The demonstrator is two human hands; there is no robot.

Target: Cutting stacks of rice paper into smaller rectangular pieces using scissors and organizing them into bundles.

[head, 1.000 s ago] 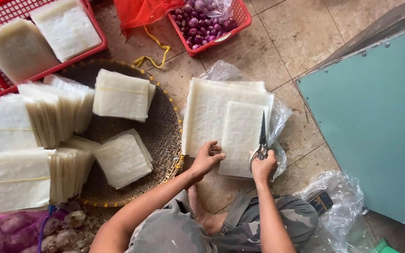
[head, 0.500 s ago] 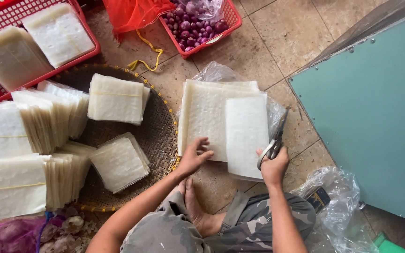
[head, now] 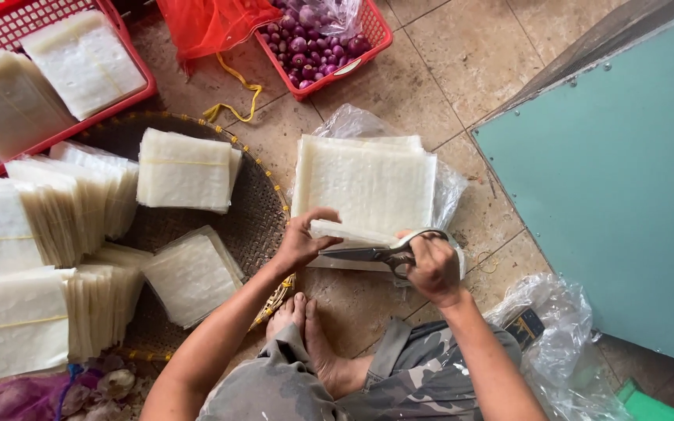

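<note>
So the person was squatting on the tiled floor [head: 462, 47], bare feet [head: 306, 327] tucked right under them, with a stack of thin white translucent sheets [head: 364, 183] lying on a clear plastic bag [head: 452, 183] in front. The left hand [head: 303, 240] had its fingers curled around the near left edge of the stack, pinching up a thin strip of sheets [head: 345, 231] there. The right hand [head: 433, 265] was clenched through the handles of a pair of metal scissors [head: 376, 253], blades pointing left toward the other hand and sitting right at the strip's near edge; honestly couldn't tell if the blades were parted or closed. Off to the left was a round woven tray [head: 255, 210] loaded with more bundles of cut sheets [head: 185, 169], some lying flat, some stacked on edge, a few tied with thin bands. Behind that, a red plastic basket [head: 130, 43] held two more flat bundles, and another red basket [head: 368, 31] up top had small purple onions [head: 302, 43] in it, with a red mesh bag [head: 212, 27] just beside it. A big teal panel [head: 618, 187] took up the right side, and a crumpled clear bag [head: 555, 335] lay near the person's right knee.
</note>
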